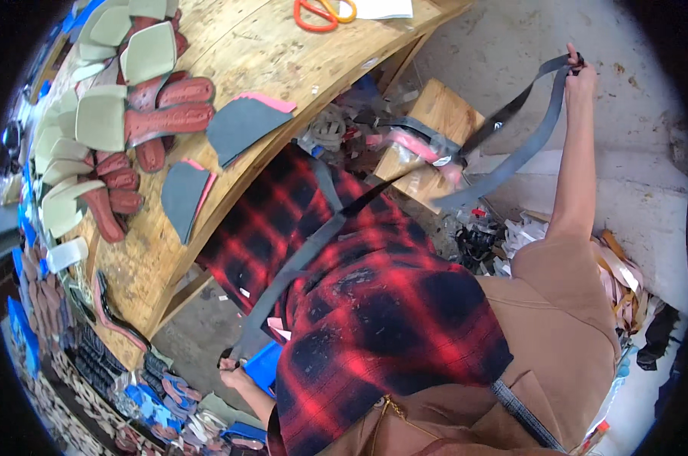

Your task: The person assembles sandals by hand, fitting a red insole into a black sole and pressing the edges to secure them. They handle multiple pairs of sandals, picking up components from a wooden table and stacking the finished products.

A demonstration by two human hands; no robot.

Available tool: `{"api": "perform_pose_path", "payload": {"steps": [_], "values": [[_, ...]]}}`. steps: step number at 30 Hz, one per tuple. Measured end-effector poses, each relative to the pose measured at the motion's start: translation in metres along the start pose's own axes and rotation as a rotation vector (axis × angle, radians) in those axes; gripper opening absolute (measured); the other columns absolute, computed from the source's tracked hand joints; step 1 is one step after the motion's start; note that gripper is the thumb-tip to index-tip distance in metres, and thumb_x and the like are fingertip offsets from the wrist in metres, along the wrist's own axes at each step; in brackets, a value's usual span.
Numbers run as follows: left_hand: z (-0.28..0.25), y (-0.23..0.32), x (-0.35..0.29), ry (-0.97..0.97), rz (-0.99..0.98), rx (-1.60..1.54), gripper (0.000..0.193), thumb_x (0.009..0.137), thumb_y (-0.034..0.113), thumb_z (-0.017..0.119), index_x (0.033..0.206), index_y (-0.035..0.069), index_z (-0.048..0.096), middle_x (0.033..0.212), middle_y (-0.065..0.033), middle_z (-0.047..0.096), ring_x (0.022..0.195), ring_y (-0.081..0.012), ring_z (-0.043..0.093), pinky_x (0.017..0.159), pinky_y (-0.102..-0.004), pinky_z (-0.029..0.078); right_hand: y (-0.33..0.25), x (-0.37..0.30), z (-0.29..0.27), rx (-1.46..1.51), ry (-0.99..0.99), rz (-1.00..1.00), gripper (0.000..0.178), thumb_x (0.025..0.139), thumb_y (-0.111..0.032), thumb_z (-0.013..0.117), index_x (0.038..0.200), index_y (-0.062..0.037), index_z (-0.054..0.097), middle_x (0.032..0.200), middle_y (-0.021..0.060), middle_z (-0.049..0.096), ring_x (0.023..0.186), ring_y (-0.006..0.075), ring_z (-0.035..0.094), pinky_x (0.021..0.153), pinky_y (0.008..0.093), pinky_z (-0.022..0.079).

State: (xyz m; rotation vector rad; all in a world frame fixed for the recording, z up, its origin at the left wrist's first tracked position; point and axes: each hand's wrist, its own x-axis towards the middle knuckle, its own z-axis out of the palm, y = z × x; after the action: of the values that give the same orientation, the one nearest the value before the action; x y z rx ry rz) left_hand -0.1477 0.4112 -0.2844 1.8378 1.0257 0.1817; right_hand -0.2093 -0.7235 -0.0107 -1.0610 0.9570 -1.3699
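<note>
Right grip (578,67) and left grip (233,371) were clamped on dark-grey strapping (291,269), red-soled slippers (169,120) lay on the wooden tabletop (241,53) at left

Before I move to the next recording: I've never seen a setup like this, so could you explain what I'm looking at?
There is no machine here: a person works bare-handed, and the single wide fisheye picture comes from a head-worn camera looking down, so straight edges look bent. The left hand is low in the picture, the right hand far out at upper right. The fingers of both hold a long dark grey strap, stretching across the red-and-black plaid cloth; I can't tell whether it is one piece. On the wooden table lie red-brown sole-shaped pieces, pale green pieces, grey-and-pink cut pieces and orange-handled scissors.
</note>
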Motion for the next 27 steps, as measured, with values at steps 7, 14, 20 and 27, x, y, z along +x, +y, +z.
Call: {"api": "perform_pose_path", "payload": {"steps": [7,14,20,27], "values": [[-0.015,0.014,-0.001,-0.467,-0.154,0.641,0.047,0.089,0.045,0.062,0.079,-0.001,0.066,0.073,-0.0113,0.066,0.064,-0.0260,0.063,0.056,-0.0380,0.047,0.009,0.020,0.039,-0.181,-0.377,0.197,0.024,0.094,-0.017,0.042,0.101,0.0003,0.057,0.104,0.0195,0.072,0.051,0.0108,0.048,0.038,0.0222,0.027],[0.210,0.235,-0.223,-0.627,0.862,0.307,0.024,0.089,0.013,0.066,0.110,0.001,0.065,0.104,-0.0143,0.065,0.095,-0.0264,0.063,0.086,-0.0367,0.049,0.077,-0.077,0.011,-2.126,-0.606,-0.722,0.029,0.092,-0.025,0.048,0.098,-0.0037,0.068,0.094,0.0213,0.070,0.083,0.0400,0.068,0.074,0.0527,0.052],[0.318,0.263,-0.320,-1.154,1.588,0.015,0.067,0.077,0.040,0.076,0.132,0.007,0.054,0.138,-0.0163,0.051,0.124,-0.0359,0.051,0.102,-0.0469,0.042,0.101,-0.400,0.081,-0.833,-1.842,-0.516,0.038,0.087,-0.034,0.064,0.112,-0.0059,0.064,0.114,0.0151,0.065,0.109,0.0316,0.061,0.091,0.0423,0.049],[0.366,0.222,-0.318,-1.288,1.959,0.263,0.062,0.092,0.042,0.058,0.147,0.023,0.039,0.156,-0.0099,0.030,0.144,-0.0316,0.027,0.116,-0.0500,0.026,0.040,-0.361,0.051,-0.783,-1.265,0.578,0.029,0.084,-0.032,0.070,0.076,-0.0044,0.066,0.079,0.0012,0.064,0.072,0.0086,0.058,0.061,0.0283,0.046]]}}
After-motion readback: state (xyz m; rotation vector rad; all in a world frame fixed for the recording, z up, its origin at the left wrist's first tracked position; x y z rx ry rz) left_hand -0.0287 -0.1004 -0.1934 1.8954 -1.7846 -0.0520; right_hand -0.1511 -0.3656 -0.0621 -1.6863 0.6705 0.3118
